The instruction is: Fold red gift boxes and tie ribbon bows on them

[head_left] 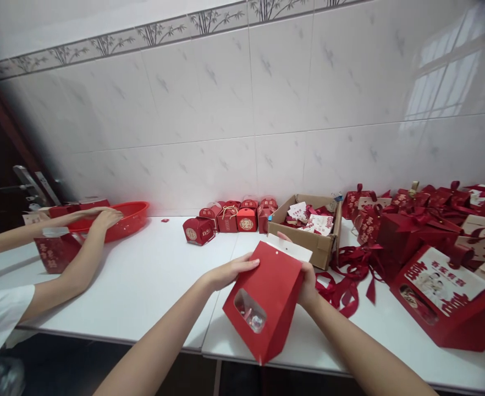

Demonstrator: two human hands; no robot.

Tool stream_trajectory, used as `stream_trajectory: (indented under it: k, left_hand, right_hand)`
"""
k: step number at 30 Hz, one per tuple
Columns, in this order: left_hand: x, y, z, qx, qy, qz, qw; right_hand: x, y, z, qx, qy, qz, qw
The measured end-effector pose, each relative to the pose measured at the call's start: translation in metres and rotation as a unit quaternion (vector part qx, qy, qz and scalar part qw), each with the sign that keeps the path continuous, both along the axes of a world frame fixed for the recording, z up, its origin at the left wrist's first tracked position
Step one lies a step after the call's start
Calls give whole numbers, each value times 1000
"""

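Note:
A red paper gift box (277,286) with a clear oval window is held up above the table's front part, tilted. Small wrapped items show through the window. Its top narrows to a flap with two small holes, and a white edge stands behind it. My left hand (236,270) grips the upper left side, thumb on the front. My right hand (307,283) is closed round the upper right side, with some fingers hidden behind the box. To the right of it lie dark red ribbons (350,280), close to my right forearm.
A cardboard box (323,250) of cards and ribbons stands behind my hands. Several small red boxes (228,217) sit by the wall. Many finished-looking red gift boxes (448,297) crowd the right. At left, another person's hands (106,217) reach over a red basin (137,217).

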State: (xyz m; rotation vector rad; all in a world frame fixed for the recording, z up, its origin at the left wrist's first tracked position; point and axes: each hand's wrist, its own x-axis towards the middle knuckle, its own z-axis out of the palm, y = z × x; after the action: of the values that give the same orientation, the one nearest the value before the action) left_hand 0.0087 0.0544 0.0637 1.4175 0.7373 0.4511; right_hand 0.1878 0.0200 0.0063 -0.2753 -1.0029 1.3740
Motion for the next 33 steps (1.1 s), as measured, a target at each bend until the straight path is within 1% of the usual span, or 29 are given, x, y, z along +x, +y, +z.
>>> stream_trajectory:
  k: [1, 2, 4, 7, 9, 12, 16, 20, 22, 25, 28, 29, 31, 33]
  left_hand:
    - [3, 1, -5, -19, -12, -4, 1000]
    - [6, 2, -10, -24, -26, 5, 999]
    - [10, 4, -21, -5, -59, 53, 997]
    - [13, 13, -35, 24, -133, 144, 980]
    - [14, 20, -42, 35, -172, 181, 968]
    - [13, 27, -51, 54, -185, 195, 962]
    - [9, 27, -58, 96, -196, 197, 956]
    - [5, 27, -62, 200, -178, 221, 938]
    - [4, 28, -63, 218, -167, 215, 937]
    - [2, 33, -64, 172, -157, 198, 952]
    - [-4, 45, -63, 108, -139, 192, 965]
    - [-7, 50, -63, 88, -136, 194, 968]
    - [-15, 59, -63, 48, -149, 208, 966]
    - [-23, 65, -65, -7, -191, 236, 953]
  right_hand:
    - [1, 3, 0, -26, 0, 12, 1000]
    - [2, 7, 0, -47, 0, 23, 999]
    - [3, 14, -2, -79, 6, 32, 996]
    - [3, 23, -5, -81, 16, -3, 997]
    - [2, 26, -7, -64, -13, -38, 997]
    - [0, 29, -10, -53, -77, -78, 993]
    - [0, 31, -16, -24, -163, -127, 978]
    - [3, 32, -21, 23, -234, -181, 955]
    - [5, 32, -23, 46, -254, -186, 948]
    - [11, 33, -23, 59, -296, -173, 938]
    - [22, 36, -18, 68, -343, -138, 926]
    - [27, 38, -16, 74, -358, -140, 920]
    - [39, 43, -14, 74, -400, -172, 897]
    - [51, 47, -17, 71, -475, -201, 854]
